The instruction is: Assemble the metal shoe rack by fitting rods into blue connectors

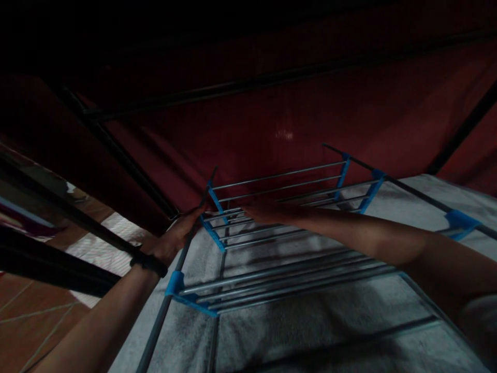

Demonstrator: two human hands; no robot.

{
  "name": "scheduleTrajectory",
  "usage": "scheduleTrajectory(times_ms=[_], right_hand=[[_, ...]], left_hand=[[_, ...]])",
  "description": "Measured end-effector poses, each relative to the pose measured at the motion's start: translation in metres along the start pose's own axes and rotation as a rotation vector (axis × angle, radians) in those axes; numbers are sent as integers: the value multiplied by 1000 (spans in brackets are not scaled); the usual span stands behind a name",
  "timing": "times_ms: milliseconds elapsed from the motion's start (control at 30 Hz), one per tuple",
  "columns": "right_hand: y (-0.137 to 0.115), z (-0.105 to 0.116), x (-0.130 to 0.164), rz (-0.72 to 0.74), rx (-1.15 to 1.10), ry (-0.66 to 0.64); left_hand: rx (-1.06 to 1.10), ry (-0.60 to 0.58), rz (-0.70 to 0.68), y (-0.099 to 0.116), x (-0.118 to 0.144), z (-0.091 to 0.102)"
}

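Reaching: both hands (176, 235) (260, 210) on shelf rack (272, 228).

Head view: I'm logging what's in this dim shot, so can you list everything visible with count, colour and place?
rack shelves: three tiers of grey metal bars, centre, stacked toward the back
blue connectors: several, blue, at the shelf corners
upright pole: one, grey, left side of the rack
red fabric cover: one, dark red, behind and above the rack
black frame rods: several, across the fabric
grey-white cloth: one, under the rack
tiled floor: reddish brown, lower left
wristband: one, black, left wrist
left hand: closed around the upright pole
right hand: resting on a middle shelf's bars; grip unclear
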State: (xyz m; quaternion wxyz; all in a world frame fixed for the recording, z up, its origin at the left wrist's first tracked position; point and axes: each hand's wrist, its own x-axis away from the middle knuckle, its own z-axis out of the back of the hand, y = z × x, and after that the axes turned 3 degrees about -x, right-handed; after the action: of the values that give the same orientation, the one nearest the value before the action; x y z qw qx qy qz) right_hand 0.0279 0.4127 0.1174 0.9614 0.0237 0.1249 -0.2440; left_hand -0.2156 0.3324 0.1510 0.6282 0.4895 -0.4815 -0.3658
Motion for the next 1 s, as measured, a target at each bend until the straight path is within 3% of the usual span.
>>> scheduleTrajectory(times_ms=[167, 567, 1000], right_hand=[[4, 6, -6, -43, -57, -20], [-2, 17, -3, -33, -27, -98], [12, 2, -15, 50, -6, -70]], left_hand=[[-21, -42, 35, 3, 17, -4], [-84, -32, -6, 1, 14, -4], [-17, -87, 39, 3, 23, -7]])
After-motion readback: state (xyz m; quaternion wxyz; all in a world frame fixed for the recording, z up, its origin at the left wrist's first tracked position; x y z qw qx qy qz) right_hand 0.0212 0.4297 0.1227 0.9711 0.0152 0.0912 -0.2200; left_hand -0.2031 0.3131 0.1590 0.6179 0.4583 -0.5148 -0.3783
